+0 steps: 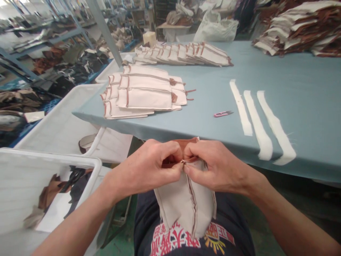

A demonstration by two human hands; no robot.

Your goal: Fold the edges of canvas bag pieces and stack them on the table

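My left hand [149, 165] and my right hand [215, 167] meet in front of my chest, both pinched shut on the top edge of a cream fabric piece [186, 202] with brown trim. The piece hangs down over my dark printed shirt. Its brown upper part is folded between my fingertips. Both hands are just below the near edge of the blue-grey table [293, 81].
On the table lie a stack of cream pieces with brown trim [141, 92], a longer fanned row [181, 53] behind, pink thread snips [222, 113], three white fabric strips [259, 121] and a big pile [301, 28] at the back right. White plastic bins [34, 177] stand at my left.
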